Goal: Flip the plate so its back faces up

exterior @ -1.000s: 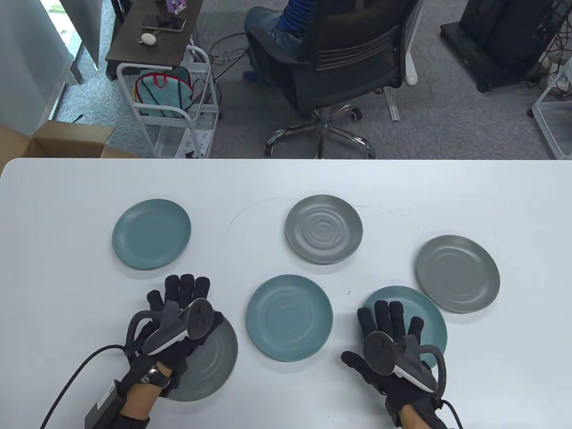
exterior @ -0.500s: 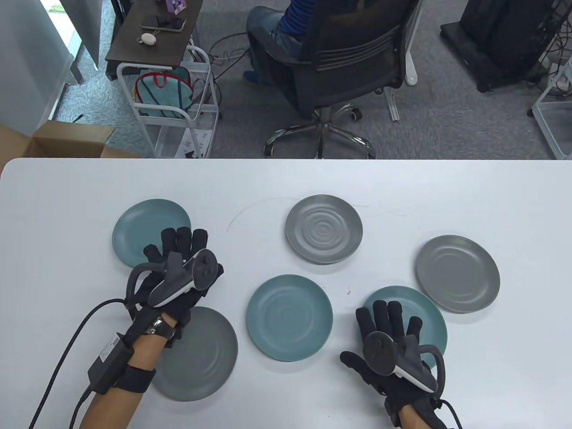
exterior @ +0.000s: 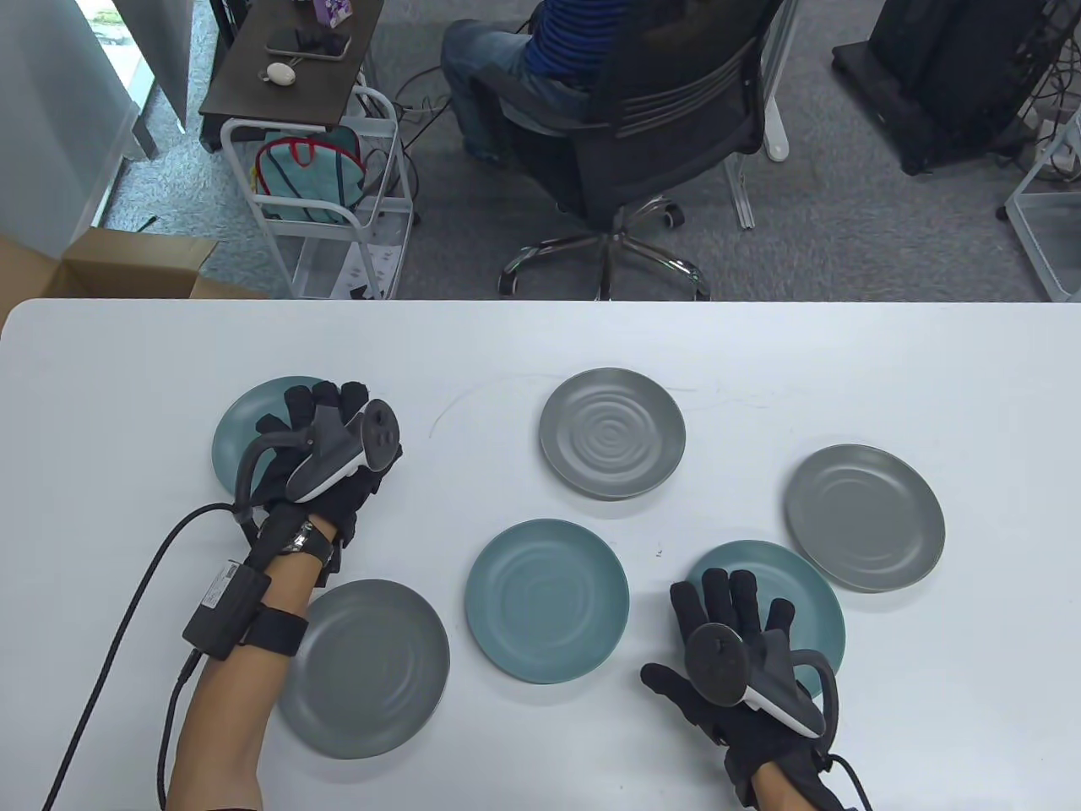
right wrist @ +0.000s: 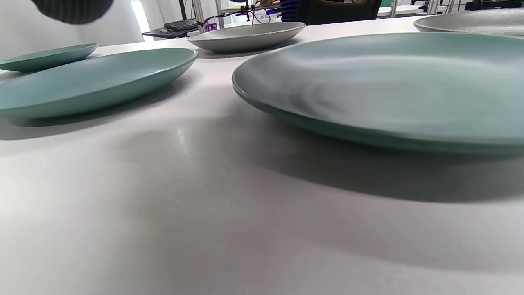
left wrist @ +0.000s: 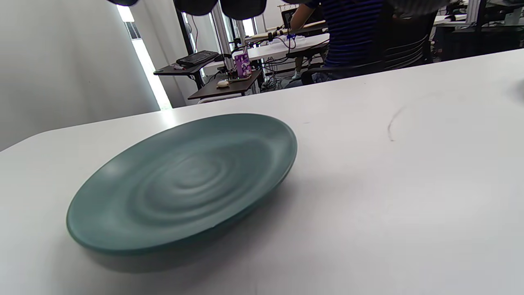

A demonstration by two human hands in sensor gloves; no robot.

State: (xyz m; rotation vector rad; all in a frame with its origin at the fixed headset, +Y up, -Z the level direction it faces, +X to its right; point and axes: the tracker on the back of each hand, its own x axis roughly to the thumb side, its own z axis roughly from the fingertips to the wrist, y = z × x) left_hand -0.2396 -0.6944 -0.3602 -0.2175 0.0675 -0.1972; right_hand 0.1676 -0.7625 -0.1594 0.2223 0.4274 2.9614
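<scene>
Several round plates lie on the white table. My left hand is open, fingers spread, over the right part of the far-left teal plate. In the left wrist view this plate lies face up with faint ripples, and my fingertips hang above it without touching. My right hand is open and lies flat over the left edge of the near-right teal plate, which fills the right wrist view. A grey plate lies by my left forearm.
A teal plate lies in the middle front, a rippled grey plate behind it, and another grey plate at the right. Beyond the table's far edge a person sits in an office chair.
My left hand has left the near-left grey plate and moved forward to above the far-left teal plate. My right hand has stayed in place.
</scene>
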